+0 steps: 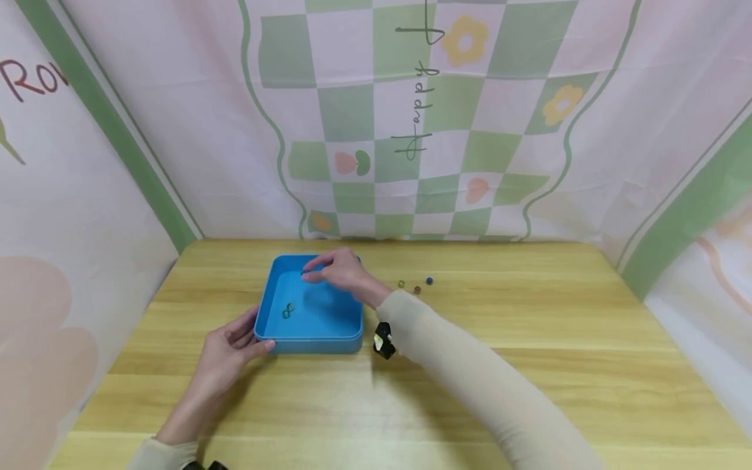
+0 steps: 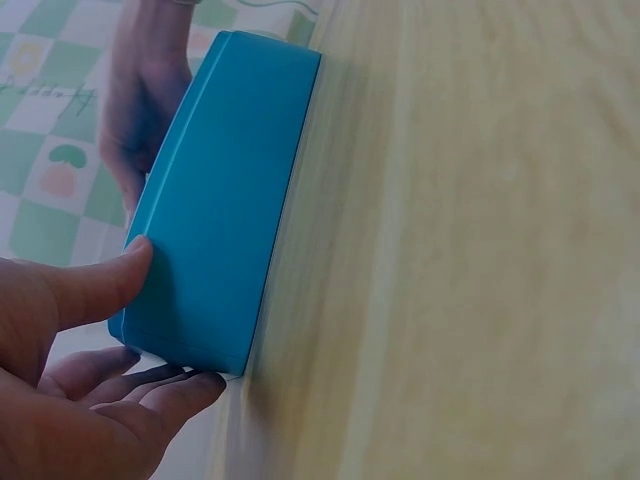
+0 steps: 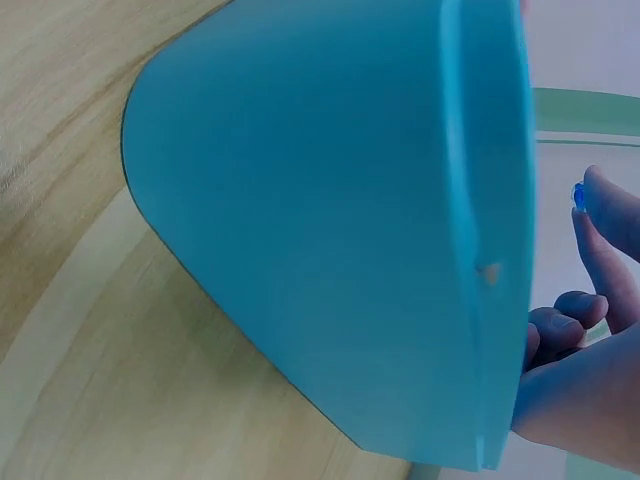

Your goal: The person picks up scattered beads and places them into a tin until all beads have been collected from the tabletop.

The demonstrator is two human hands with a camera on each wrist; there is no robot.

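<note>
A blue square open box (image 1: 311, 346) sits on the wooden table. Two small green see-through beads (image 1: 288, 311) lie close together inside it, toward the left. At the box's near left corner, my left hand (image 1: 226, 349) grips with the thumb on the front wall and the fingers against the left side, as the left wrist view also shows. Over the far part of the box is my right hand (image 1: 343, 271), its thumb and index finger pinching a small blue bead (image 3: 579, 196). The other right fingers are curled, partly hidden behind the box wall in the right wrist view.
Right of the box on the table (image 1: 529, 339) lie a green bead (image 1: 401, 284), a brown bead (image 1: 417, 290) and a dark blue bead (image 1: 429, 281). A patterned curtain (image 1: 399, 117) hangs along the table's back edge, with more cloth at both sides.
</note>
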